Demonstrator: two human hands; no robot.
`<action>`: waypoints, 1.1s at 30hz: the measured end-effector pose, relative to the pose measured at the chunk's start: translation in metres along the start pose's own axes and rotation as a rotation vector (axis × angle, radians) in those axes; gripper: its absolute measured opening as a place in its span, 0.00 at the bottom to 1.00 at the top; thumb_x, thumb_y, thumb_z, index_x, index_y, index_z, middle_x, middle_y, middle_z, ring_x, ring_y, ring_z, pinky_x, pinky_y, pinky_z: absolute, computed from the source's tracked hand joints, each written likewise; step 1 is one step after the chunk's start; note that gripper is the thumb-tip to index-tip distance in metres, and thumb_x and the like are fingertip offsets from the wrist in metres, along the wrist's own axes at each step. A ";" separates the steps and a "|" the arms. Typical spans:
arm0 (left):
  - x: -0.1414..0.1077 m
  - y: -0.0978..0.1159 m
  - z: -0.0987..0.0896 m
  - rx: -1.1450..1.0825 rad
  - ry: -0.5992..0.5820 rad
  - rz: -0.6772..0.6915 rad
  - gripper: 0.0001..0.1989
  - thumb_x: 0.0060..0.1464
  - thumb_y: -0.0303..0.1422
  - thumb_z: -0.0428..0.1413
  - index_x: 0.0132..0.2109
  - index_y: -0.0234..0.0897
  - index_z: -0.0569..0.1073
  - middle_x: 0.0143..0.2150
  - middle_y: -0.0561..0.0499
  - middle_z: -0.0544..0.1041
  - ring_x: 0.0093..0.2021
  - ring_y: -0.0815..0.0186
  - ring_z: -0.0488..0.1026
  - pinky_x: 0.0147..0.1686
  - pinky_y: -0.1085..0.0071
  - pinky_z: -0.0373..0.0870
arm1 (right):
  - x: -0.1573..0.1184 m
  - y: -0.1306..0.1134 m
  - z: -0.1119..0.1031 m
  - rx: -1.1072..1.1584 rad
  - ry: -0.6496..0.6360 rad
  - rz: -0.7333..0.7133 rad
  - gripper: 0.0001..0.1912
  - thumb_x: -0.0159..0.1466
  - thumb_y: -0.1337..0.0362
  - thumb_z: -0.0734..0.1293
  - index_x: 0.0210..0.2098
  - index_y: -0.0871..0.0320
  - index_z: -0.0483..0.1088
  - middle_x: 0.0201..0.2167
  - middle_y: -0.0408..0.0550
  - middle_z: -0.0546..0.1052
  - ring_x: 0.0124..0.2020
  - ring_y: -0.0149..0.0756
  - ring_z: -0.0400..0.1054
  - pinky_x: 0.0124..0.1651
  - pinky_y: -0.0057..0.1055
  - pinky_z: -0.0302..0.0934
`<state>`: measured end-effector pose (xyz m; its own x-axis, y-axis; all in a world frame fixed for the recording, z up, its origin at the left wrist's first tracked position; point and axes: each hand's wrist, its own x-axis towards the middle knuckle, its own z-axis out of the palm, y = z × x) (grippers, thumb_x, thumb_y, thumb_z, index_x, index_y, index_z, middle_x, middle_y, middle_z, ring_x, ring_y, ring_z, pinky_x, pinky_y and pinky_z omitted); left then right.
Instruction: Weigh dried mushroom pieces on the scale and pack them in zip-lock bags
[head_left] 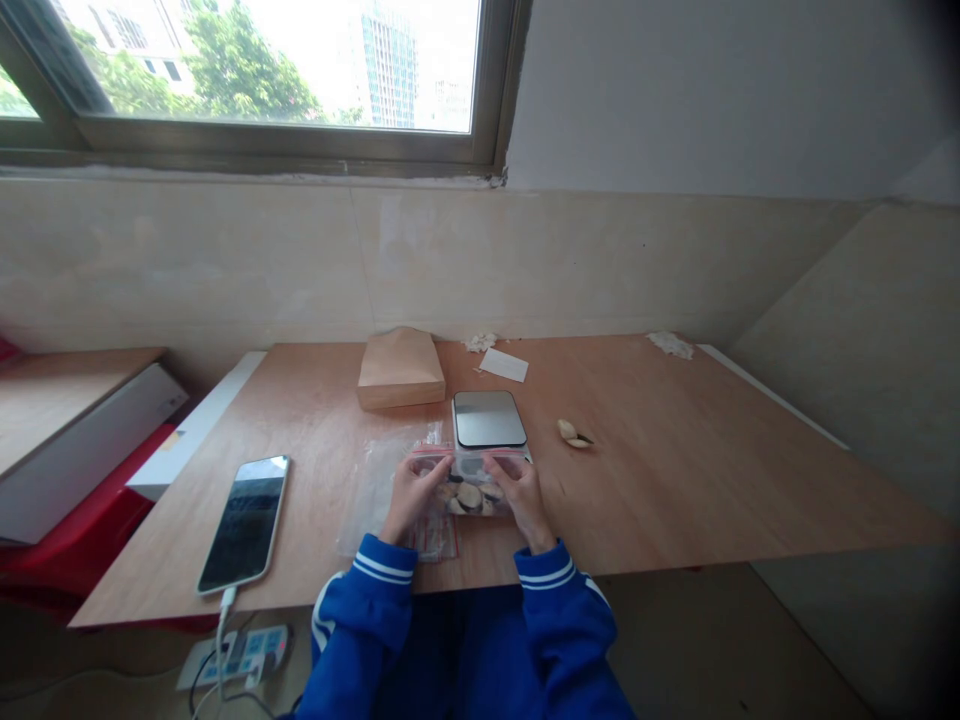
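My sleeves [360, 622] are blue, the cuffs [546, 568] ringed with white stripes; my clear bag [471, 469] has a red top strip [430, 452], its pieces [470, 497] are cream, the scale [490, 418] silver, the paper bag [401, 372] tan

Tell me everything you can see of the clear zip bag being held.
The zip bag looks like thin, see-through plastic with a reddish strip along its top edge. Pale pieces, some with dark parts, show through its lower part. The left grip and right grip pinch it near its top corners, top edge away from the person. It is in front of the scale, overlapping it in this view. Whether it is sealed, or touches the scale or table, I can't tell.
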<state>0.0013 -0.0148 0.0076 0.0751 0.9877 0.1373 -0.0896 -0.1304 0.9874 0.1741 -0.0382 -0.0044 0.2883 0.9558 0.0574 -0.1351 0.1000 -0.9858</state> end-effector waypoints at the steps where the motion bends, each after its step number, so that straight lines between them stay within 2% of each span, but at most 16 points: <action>1: 0.000 0.001 0.000 -0.002 -0.008 0.000 0.13 0.49 0.41 0.63 0.36 0.35 0.79 0.35 0.45 0.80 0.38 0.59 0.76 0.39 0.67 0.72 | 0.000 0.000 0.001 0.002 -0.012 0.004 0.19 0.50 0.49 0.75 0.32 0.59 0.78 0.31 0.51 0.81 0.34 0.42 0.76 0.41 0.39 0.72; 10: -0.001 0.003 -0.001 0.034 -0.017 0.026 0.13 0.49 0.41 0.63 0.36 0.35 0.79 0.35 0.46 0.80 0.38 0.60 0.76 0.40 0.67 0.72 | -0.001 -0.002 0.001 -0.053 -0.036 -0.073 0.15 0.54 0.51 0.73 0.30 0.58 0.76 0.29 0.47 0.80 0.33 0.38 0.75 0.41 0.37 0.71; 20: 0.000 0.000 0.001 0.015 -0.060 -0.034 0.15 0.49 0.42 0.63 0.37 0.34 0.80 0.35 0.45 0.81 0.37 0.59 0.77 0.39 0.67 0.73 | -0.001 -0.005 0.001 -0.076 -0.069 -0.096 0.15 0.55 0.51 0.72 0.30 0.57 0.75 0.27 0.45 0.78 0.31 0.36 0.73 0.39 0.35 0.70; 25: -0.002 0.000 0.002 0.042 -0.062 0.010 0.13 0.51 0.41 0.62 0.36 0.35 0.81 0.36 0.45 0.82 0.39 0.58 0.78 0.41 0.66 0.73 | -0.002 -0.008 0.004 -0.050 -0.125 -0.051 0.15 0.53 0.51 0.73 0.29 0.56 0.75 0.28 0.46 0.79 0.32 0.39 0.74 0.39 0.38 0.71; 33: -0.002 0.002 0.002 0.079 -0.073 0.052 0.12 0.52 0.41 0.61 0.35 0.35 0.80 0.34 0.47 0.80 0.37 0.61 0.77 0.39 0.68 0.71 | -0.001 0.000 0.002 -0.047 -0.142 -0.093 0.11 0.55 0.55 0.72 0.28 0.56 0.76 0.27 0.44 0.78 0.32 0.37 0.73 0.40 0.36 0.69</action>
<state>0.0033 -0.0173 0.0097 0.1452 0.9709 0.1906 -0.0170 -0.1902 0.9816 0.1719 -0.0381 -0.0037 0.1601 0.9729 0.1668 -0.0683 0.1795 -0.9814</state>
